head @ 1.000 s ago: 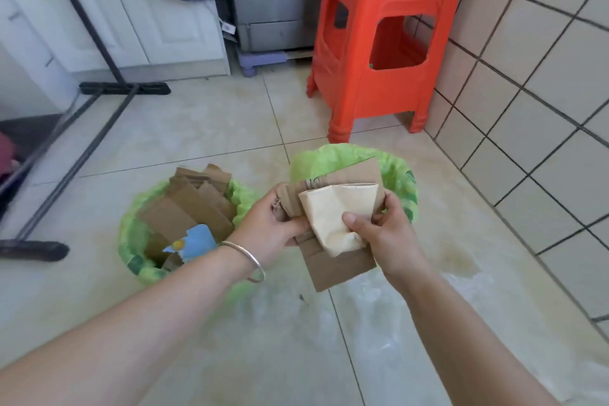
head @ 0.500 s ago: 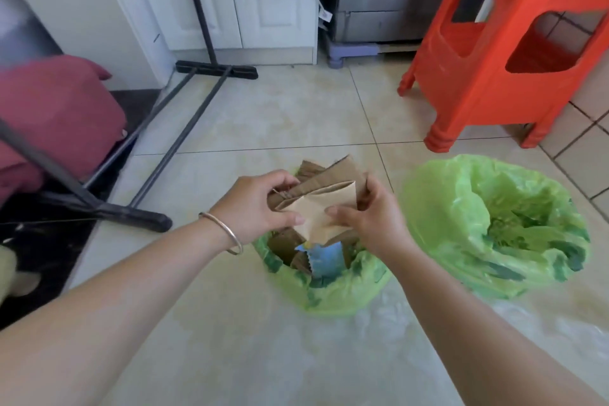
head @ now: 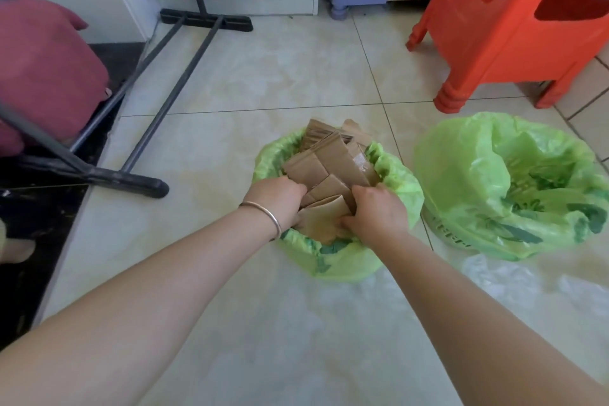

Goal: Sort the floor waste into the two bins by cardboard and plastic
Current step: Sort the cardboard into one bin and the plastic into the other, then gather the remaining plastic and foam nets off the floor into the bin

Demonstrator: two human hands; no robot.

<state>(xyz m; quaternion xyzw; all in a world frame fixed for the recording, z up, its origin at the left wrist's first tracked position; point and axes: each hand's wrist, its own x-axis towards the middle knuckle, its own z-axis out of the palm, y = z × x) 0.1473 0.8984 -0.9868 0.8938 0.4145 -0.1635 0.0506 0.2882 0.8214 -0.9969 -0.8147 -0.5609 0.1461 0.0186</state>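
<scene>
Both hands, left (head: 278,199) and right (head: 374,211), grip a folded cardboard piece (head: 324,219), pressing it into the cardboard-filled left bin (head: 342,259). The right bin (head: 461,181) stands just beside it.

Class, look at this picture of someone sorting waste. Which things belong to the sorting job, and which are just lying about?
Part of the job:
left hand
right hand
brown cardboard pieces
green-lined bin holding cardboard
second green-lined bin
clear plastic film on the floor

Just lying about:
orange plastic stool
dark metal rack frame
dark red cushion
</scene>
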